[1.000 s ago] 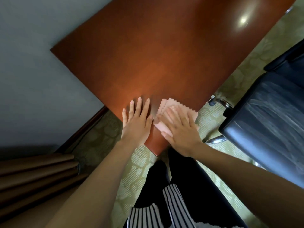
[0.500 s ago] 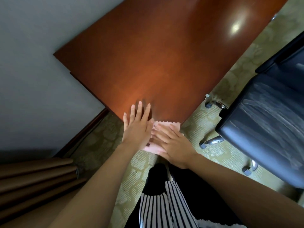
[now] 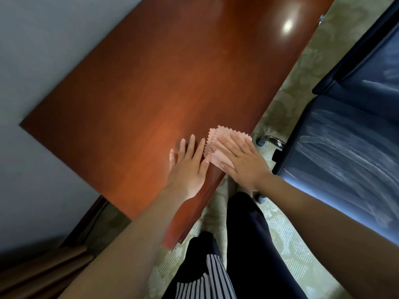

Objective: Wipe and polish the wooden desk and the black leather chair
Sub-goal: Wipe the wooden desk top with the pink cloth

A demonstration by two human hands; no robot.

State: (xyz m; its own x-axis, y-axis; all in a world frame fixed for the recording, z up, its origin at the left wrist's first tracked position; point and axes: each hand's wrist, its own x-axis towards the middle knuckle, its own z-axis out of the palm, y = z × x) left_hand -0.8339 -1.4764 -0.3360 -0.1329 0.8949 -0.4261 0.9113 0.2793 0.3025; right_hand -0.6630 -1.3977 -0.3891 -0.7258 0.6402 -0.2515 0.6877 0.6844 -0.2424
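Our right hand (image 3: 241,162) presses flat on the pink zigzag-edged cloth (image 3: 218,145), centre frame; left hand (image 3: 187,167) open, flat on the reddish-brown wooden tabletop (image 3: 162,87).

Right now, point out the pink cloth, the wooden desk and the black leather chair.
pink cloth (image 3: 216,159): head view, uncovered near corner.
wooden desk (image 3: 172,83): head view, bare middle of the top.
black leather chair (image 3: 345,160): head view, seat cushion.

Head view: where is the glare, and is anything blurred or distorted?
In the head view, a white glare spot sits on the far end of the wooden desk; pale streaky reflections cross the black leather chair; the wide lens skews the desk; the right hand on the pink cloth looks slightly soft.
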